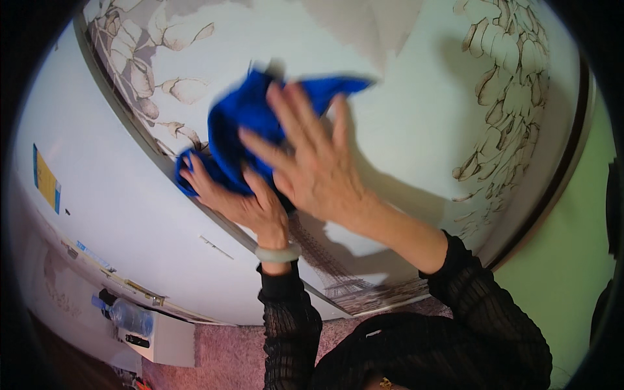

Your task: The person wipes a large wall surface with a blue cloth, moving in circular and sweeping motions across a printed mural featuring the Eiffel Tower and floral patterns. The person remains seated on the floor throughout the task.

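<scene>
A bright blue cloth (pixel 248 107) lies bunched against a pale panel (pixel 390 141) printed with leaves and an Eiffel Tower. At the cloth's lower left corner, my left hand (pixel 239 204) has hold of the fabric, close to the panel's dark edge strip. A pale bangle (pixel 278 253) circles that wrist. My right hand (pixel 317 175) is over the cloth's middle with its fingers spread, blurred by motion. One cloth corner sticks out past its fingertips to the upper right. The right palm's contact with the cloth is hidden.
A white panel (pixel 146 229) with a yellow and blue sticker (pixel 47 180) adjoins on the left. Lower left, a large clear water bottle (pixel 131 317) lies at a white cabinet (pixel 173 343). Pinkish flooring (pixel 224 348) shows below. A green wall (pixel 541 263) is on the right.
</scene>
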The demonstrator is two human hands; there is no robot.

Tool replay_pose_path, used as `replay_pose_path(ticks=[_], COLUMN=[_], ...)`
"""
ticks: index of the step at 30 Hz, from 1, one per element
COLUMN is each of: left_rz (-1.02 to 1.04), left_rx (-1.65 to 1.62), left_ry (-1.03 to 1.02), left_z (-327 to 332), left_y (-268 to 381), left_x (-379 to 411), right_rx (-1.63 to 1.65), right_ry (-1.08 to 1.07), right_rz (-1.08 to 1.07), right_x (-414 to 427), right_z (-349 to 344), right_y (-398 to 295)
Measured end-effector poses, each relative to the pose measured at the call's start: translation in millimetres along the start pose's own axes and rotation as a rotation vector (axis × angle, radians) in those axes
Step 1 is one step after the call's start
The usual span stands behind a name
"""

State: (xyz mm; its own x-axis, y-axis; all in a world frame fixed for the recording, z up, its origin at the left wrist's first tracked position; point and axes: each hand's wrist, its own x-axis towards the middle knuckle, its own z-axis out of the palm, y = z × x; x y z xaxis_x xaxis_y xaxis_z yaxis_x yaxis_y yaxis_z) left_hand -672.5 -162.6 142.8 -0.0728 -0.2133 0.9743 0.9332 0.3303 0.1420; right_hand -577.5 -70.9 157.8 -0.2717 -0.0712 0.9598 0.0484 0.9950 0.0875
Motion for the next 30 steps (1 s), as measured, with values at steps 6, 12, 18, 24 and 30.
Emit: replay_pose_path(ticks=[6,12,18,24,30], left_rz=[0.191,0.209,-0.105,0.089,0.342], left_rx=[-0.07,-0.148,-0.065,-0.161,-0.106], left_ry=[-0.288,-0.708,-0.201,0.082,-0.426], left_z=[16.8,-64.0,-38.8,22.2,38.9], left_y=[39.3,-12.8,-15.6,50.6,100.7], left_x=[-31.2,-234.3,-141.3,13.5,-72.1], right_rx=[-0.205,-0.015,0.113,0.007,-0.194], right_ry=[0.004,-0.317,-0.131,0.339,0.324], right_rz=[0.325,0.275,0.004,0.101,0.38], right_x=[-79.9,-247.6,-133.1,-11.4,-110.1], right_z=[-18.4,13.1,25.5,-20.5,-42.9], right_y=[39.1,-10.5,-13.9,25.1,52.2])
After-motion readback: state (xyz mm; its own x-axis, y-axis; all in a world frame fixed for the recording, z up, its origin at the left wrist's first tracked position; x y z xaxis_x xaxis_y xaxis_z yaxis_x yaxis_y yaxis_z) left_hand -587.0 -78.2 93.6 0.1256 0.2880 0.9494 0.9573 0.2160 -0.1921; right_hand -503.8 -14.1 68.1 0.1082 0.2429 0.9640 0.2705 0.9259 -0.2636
